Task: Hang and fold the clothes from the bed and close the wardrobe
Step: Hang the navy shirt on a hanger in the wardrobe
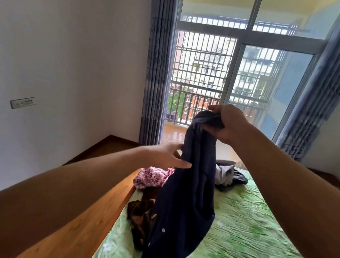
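My right hand [226, 124] clutches the bunched navy garment [183, 192]; my left hand [165, 155], apparently flat-fingered, only touches it, so it may slip.

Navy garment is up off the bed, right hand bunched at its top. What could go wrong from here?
1. The right hand grips the navy garment in a wad, so it may hang twisted and fold unevenly.
2. Its lower part hangs by the brown garment on the bed and could drag it along.
3. The left hand only touches the side edge with straight fingers, so a shake could pull the cloth away.
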Motion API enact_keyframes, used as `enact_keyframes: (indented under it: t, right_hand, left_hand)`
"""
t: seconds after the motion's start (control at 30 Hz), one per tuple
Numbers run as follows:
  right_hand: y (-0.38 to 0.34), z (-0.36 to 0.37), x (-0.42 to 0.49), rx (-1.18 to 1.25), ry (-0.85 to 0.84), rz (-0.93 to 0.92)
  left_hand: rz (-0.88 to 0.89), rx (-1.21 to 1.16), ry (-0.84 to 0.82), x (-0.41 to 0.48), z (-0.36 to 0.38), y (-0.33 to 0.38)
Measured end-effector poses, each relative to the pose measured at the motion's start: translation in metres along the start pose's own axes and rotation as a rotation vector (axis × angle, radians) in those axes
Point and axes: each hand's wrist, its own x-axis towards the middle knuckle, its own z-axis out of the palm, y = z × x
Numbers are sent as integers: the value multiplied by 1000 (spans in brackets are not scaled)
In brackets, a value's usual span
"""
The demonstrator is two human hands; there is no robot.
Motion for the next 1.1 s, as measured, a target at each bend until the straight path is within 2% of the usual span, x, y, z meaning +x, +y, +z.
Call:
enact_keyframes:
  t: [0.1, 0.2, 0.27, 0.33, 0.43, 0.47, 0.53, 0.6, 0.77, 0.8, 0.9, 0.97, 1.07, 1.1]
  right_hand:
    - [-6, -6, -3, -12, -63, -1]
    - [-17, -27, -6, -19, -130, -13]
    - [-23, -46, -4, -179, -121, -49]
    - [-25, -63, -1, -546, -20, -133]
    - [-20, -83, 2, -1327, 166, -339]
    - [-18, -87, 2, -1530, 207, -341]
    - [-15, -94, 4, -1719, 266, -241]
    - [-9, -97, 6, -1701, 300, -216]
    - [7, -89, 12, -1303, 444, -464]
    - [9, -86, 10, -1294, 480, -501]
    - [11, -80, 5, -1472, 583, -675]
    - [7, -77, 5, -1468, 526, -784]
    - [2, -67, 4, -1207, 291, -751]
    - [3, -62, 0, -1200, 247, -756]
  left_hand:
    - [34, -1, 203, 13, 7, -5]
    - [18, -247, 266, 18, 0, -8]
    - [24, -337, 373, 21, -8, -7]
    - [59, -259, 505, 27, -19, -3]
    - [105, -116, 552, 28, -34, 10]
    - [116, -95, 534, 27, -40, 14]
    - [136, -125, 475, 24, -48, 24]
    - [140, -166, 424, 20, -54, 35]
    - [170, -116, 385, 6, -63, 55]
    - [182, -107, 377, 3, -65, 56]
    - [260, -71, 391, -7, -69, 55]
    - [324, 69, 472, -12, -72, 55]
    - [323, 175, 523, -15, -75, 58]
    - [303, 175, 517, -16, -76, 59]
